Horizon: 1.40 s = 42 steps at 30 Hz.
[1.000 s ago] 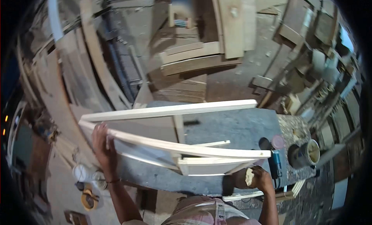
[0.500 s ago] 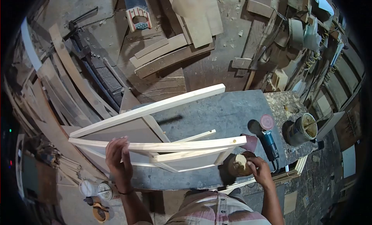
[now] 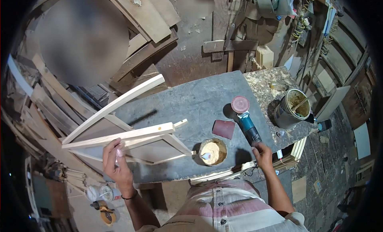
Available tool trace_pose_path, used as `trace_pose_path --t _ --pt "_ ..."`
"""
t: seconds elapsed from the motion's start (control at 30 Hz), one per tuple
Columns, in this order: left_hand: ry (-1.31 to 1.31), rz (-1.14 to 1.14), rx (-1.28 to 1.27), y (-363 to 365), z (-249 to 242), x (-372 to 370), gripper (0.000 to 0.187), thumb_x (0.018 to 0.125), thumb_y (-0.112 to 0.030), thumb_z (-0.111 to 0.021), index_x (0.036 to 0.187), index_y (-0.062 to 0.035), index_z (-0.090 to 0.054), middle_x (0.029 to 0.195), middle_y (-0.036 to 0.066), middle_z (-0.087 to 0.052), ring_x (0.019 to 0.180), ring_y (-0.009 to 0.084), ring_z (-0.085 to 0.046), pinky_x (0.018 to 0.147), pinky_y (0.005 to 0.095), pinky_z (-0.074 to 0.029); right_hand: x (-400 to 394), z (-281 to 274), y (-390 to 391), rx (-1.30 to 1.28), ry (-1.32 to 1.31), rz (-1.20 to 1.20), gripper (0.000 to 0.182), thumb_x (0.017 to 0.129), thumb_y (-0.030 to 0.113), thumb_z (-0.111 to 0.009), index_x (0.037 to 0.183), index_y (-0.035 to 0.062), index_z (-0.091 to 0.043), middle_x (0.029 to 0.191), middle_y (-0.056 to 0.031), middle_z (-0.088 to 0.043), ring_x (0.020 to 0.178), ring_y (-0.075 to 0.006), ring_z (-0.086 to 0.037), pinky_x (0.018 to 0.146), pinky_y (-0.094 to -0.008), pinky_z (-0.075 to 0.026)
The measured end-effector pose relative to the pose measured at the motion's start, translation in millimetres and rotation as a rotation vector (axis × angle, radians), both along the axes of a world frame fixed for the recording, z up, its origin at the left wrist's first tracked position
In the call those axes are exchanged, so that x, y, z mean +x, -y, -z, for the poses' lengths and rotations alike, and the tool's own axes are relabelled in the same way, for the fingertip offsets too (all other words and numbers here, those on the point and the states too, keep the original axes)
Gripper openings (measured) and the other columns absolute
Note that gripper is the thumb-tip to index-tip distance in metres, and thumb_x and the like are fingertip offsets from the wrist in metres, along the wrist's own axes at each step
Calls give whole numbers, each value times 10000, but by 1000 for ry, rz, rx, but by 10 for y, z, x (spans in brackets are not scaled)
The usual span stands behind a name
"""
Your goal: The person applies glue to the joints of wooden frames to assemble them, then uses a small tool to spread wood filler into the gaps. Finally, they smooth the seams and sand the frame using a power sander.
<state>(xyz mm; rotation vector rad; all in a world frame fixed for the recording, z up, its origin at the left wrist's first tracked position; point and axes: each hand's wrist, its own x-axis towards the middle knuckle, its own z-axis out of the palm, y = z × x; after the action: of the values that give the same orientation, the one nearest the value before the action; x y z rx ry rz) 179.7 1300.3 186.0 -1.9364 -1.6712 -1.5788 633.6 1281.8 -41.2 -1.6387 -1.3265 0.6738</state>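
My left hand [image 3: 118,167] is at the lower side of a pale wooden frame [image 3: 137,133], its fingers and thumb closed around the near rail. A grey panel [image 3: 149,150] lies under or within the frame. My right hand [image 3: 263,155] is beside the rear end of a teal and black angle grinder [image 3: 248,126] with a round sanding disc [image 3: 240,104]. Its fingers are loosely bent and apart, and no held thing shows in them. Left of it, a pot of pale paste [image 3: 218,150] stands on the table with a white and blue handle end showing in it.
A reddish sandpaper piece [image 3: 223,129] lies on the grey tabletop [image 3: 191,94]. At the right, a bucket [image 3: 284,114] with a stick stands on a dusty board [image 3: 263,80]. Curved wooden strips [image 3: 54,100] lean at the left. Cups [image 3: 107,193] stand low on the left.
My right hand has left the pot and moved right to the grinder's rear end. The frame's near rail has swung away from the pot, my left hand still at it. The view has shifted.
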Motion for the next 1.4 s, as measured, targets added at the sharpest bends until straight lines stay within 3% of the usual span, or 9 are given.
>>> trace_pose_path --t 0.13,0.2,0.27,0.47,0.7,0.77,0.9,1.1,1.4 --pt "-36 118 -50 196 13 470 145 905 -48 -594 949 38 -702 1035 176 -692 979 277 -649 886 365 -502 574 429 -427 -108 178 -5 497 802 136 -772 1268 55 -621 1104 -160 -629 907 -295 -642 827 -392 -531" --pt "275 163 -176 341 139 791 113 867 -32 -636 953 3 -700 997 147 -696 953 274 -655 858 366 -504 678 623 -747 -94 228 -39 533 808 242 -784 1264 22 -619 1123 -179 -626 958 -320 -643 842 -408 -530" --pt "-96 269 -156 440 153 922 108 844 -35 -671 949 -27 -693 971 115 -697 927 284 -656 832 384 -503 617 646 -1017 -103 229 -113 603 795 339 -794 1258 -5 -618 1151 -215 -620 1007 -368 -640 866 -430 -528" --pt "-176 293 -417 815 381 1191 97 870 -129 -727 942 -70 -701 989 71 -709 912 280 -656 826 395 -497 482 928 -1563 -367 525 -107 698 710 376 -850 1212 -23 -573 1184 -263 -620 1100 -434 -618 944 -495 -505" --pt "-186 263 -1026 1015 1854 776 336 925 -354 -676 1071 -52 -692 1040 166 -688 1026 366 -655 902 455 -513 257 795 -1525 -379 537 46 656 675 298 -853 1169 1 -541 1151 -251 -638 1103 -443 -614 946 -517 -498" --pt "-224 246 -1166 1071 2299 627 491 912 -431 -667 1227 -56 -635 1223 204 -639 1157 401 -612 976 479 -501 239 818 -1527 -362 547 75 639 667 276 -840 1159 -2 -542 1143 -256 -639 1092 -445 -619 950 -518 -494" --pt "-323 64 -1183 1024 2665 436 679 898 -464 -667 1425 -74 -495 1522 212 -424 1409 423 -404 1070 590 -417 205 779 -1523 -361 562 98 621 672 286 -837 1143 -3 -554 1137 -259 -640 1084 -451 -620 938 -522 -494" --pt "-414 115 -1197 788 3150 267 836 857 -497 -689 1516 -76 -395 1610 226 -272 1478 435 -290 1107 696 -292 127 664 -1512 -393 615 110 642 700 336 -813 1181 -10 -566 1153 -254 -645 1086 -451 -624 934 -516 -494" --pt "-463 150 -1174 800 3285 260 893 807 -522 -718 1511 -70 -405 1598 260 -277 1477 452 -276 1088 688 -321 285 794 -1568 -496 603 65 882 682 475 -812 1333 -49 -531 1273 -309 -608 1176 -462 -596 987 -488 -480"
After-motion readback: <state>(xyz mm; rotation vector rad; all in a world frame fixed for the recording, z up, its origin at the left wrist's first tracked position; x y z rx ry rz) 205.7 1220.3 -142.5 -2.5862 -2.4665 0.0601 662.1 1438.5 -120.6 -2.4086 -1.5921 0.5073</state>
